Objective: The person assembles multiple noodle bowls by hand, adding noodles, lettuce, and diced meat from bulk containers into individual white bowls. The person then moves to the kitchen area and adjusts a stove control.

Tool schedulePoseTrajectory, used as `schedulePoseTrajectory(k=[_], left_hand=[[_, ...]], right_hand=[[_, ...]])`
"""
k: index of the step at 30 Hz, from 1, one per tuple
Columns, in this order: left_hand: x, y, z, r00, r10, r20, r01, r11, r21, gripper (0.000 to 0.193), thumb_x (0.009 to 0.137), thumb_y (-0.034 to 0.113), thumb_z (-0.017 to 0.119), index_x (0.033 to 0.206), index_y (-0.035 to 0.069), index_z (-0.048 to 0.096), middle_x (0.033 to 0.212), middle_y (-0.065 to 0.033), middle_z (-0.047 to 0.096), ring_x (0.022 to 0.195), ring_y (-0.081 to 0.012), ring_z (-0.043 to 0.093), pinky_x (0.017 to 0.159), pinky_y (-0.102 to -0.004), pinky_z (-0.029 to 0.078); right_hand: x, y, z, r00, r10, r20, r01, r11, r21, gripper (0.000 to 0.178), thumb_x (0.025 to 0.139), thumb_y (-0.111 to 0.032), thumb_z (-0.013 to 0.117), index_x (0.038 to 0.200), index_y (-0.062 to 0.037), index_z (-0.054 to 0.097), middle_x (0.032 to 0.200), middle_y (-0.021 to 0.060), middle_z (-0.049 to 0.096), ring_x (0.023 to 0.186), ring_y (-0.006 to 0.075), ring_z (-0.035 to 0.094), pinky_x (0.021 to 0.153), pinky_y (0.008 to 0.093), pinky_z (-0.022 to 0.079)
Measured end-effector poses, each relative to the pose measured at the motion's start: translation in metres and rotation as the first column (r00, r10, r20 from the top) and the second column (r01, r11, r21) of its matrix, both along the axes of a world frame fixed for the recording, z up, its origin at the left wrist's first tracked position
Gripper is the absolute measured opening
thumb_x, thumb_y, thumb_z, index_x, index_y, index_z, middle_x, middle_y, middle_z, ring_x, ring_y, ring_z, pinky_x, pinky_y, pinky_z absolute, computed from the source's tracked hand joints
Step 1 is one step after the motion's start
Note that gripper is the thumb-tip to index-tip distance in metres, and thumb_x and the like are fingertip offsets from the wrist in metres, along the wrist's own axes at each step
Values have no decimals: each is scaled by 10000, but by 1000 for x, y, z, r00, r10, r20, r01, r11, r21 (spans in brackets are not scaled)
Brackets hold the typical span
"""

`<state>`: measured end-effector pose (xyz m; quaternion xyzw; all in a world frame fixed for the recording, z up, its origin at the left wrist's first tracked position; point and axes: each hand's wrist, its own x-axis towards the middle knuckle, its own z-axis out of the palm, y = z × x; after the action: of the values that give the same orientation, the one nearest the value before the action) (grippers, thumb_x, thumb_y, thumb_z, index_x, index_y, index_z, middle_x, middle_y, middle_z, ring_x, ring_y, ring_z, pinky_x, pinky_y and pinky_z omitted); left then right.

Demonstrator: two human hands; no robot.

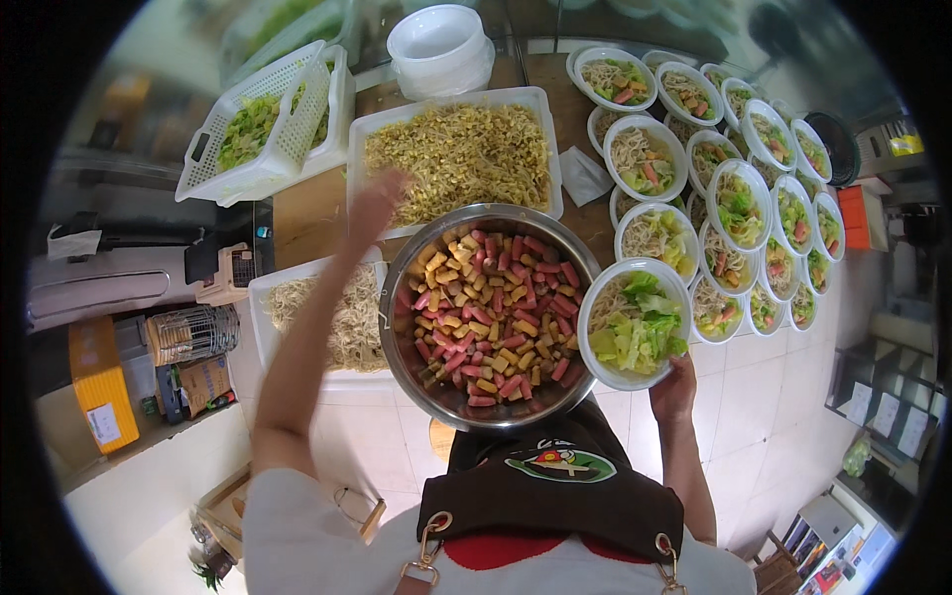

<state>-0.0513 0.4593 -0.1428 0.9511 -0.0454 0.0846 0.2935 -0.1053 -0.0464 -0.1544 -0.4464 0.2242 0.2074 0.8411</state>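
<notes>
My right hand (pixel 674 393) grips the rim of a white bowl (pixel 635 375) from below right. Chopped lettuce (pixel 635 332) and some pale noodles lie in that bowl. My left hand (pixel 382 198) is over the near left part of a white tray of yellow bean sprouts (pixel 461 149); motion blurs its fingers, so what they hold, if anything, is hidden. Between my arms stands a large steel basin (pixel 390 342) of cut pink sausage and yellowish-brown pieces. Under my left forearm is a white tray (pixel 263 288) of pale noodles.
Several filled white bowls (pixel 647 159) stand stacked on the right, some resting on others' rims. A perforated white basket (pixel 297 124) of lettuce is at the far left. Empty white bowls (pixel 436 45) are piled at the back. A white packet (pixel 585 177) lies beside the sprout tray.
</notes>
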Motion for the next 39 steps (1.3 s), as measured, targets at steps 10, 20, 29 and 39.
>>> schedulePoseTrajectory(k=[10,20,29,39], left_hand=[[-87,-197,-112,855,351,-380,-287,933,218,407,811,121,622,1157,11,441,1054,-205,490,982,-386,486,823,-448,434],[-88,-175,-109,940,221,-261,-322,829,-457,313,811,86,596,1115,68,524,984,-120,524,853,-281,573,742,-368,475],[-36,-200,-87,944,162,-289,-208,969,-133,200,799,57,575,993,23,545,938,-166,511,869,-349,542,708,-400,473],[-15,-316,74,759,-564,-326,403,799,-447,206,801,151,651,935,37,544,792,-83,590,769,-217,609,666,-339,465]], right_hand=[[13,-33,9,997,53,47,-55,997,46,533,810,-171,447,1307,4,366,1296,139,464,1214,260,435,1046,389,317],[1,-55,6,999,42,11,-43,998,52,538,795,-170,453,1297,8,374,1281,138,472,1201,255,441,1036,380,319],[-6,-40,3,984,118,137,-119,993,-3,506,797,-144,455,1270,26,387,1222,146,507,1139,249,491,995,383,370],[-2,-18,4,969,127,210,-138,990,40,521,788,-63,434,1296,35,368,1209,136,499,1118,217,490,950,321,395]])
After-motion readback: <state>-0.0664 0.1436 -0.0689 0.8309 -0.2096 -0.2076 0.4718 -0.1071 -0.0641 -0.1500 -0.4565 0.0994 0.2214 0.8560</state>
